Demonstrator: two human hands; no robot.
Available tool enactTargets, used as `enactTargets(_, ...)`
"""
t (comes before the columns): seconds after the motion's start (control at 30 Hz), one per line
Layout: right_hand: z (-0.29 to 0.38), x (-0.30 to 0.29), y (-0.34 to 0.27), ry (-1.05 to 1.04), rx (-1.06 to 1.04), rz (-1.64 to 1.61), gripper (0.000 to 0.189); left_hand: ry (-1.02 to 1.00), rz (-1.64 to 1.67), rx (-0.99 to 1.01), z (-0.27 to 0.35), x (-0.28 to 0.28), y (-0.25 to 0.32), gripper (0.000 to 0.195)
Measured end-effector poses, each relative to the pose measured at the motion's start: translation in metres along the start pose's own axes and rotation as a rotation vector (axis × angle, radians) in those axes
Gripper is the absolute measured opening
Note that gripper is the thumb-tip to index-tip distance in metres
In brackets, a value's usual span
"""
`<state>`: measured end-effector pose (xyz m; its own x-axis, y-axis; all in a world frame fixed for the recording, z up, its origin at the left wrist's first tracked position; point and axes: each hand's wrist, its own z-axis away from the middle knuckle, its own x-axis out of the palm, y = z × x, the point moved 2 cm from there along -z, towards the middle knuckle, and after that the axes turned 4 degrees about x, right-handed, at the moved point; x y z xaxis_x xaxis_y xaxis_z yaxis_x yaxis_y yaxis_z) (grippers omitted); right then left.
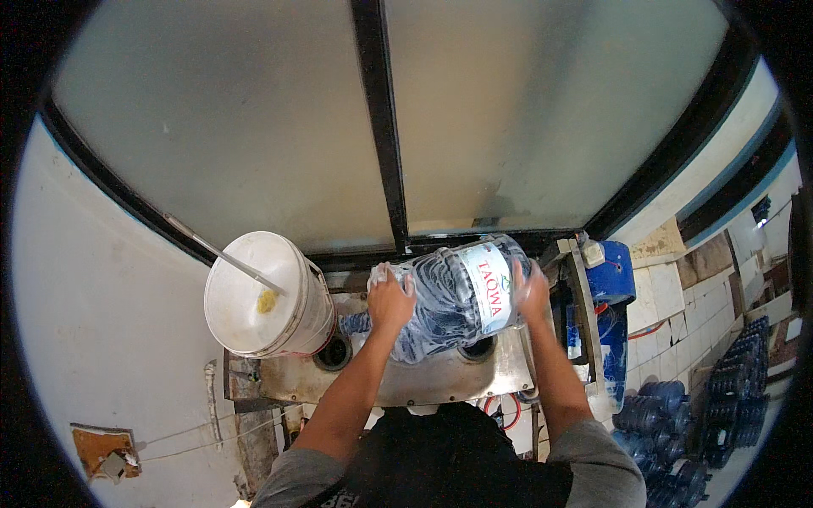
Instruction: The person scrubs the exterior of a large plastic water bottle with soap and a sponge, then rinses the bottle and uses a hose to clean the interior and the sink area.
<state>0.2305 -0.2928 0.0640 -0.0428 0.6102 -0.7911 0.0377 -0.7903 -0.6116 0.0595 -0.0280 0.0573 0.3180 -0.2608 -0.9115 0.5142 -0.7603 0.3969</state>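
Observation:
A large clear-blue plastic water jug (438, 298), streaked with white suds, lies on its side over a metal worktop (438, 384). Its neck points left and a printed label wraps its base end. My left hand (390, 298), wet and sudsy, grips the jug at its shoulder. My right hand (532, 292), slightly blurred, is pressed on the base end, beside the label. Partly under the jug, the worktop has a dark round opening (478, 349); another opening (333, 352) is left of my left forearm.
A white plastic bucket (254, 298) stands at the left, with a thin rod and a yellow lump in it. Behind the worktop are frosted panes (483, 127) in black frames. Blue plastic containers (610, 273) stand at the right. Several water jugs (660, 419) are on the floor, lower right.

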Motion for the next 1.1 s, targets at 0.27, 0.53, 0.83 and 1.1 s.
enactTargets(0.27,-0.109,0.048,-0.072,-0.499,0.070,0.531,0.075,0.157,0.028,0.170,0.030,-0.007,0.010,0.056)
enactTargets(0.53,-0.080,0.020,-0.053,-0.369,-0.022,0.462,0.061,0.280,0.272,0.200,0.046,-0.024,0.016,0.043)
enactTargets(0.83,-0.069,0.007,-0.052,-0.275,-0.087,0.395,0.062,0.545,0.144,0.240,0.047,-0.034,0.005,0.037)
enactTargets(1.1,-0.067,0.015,-0.049,-0.268,-0.003,0.414,0.075,0.387,0.448,-0.133,0.112,-0.006,0.023,0.070)
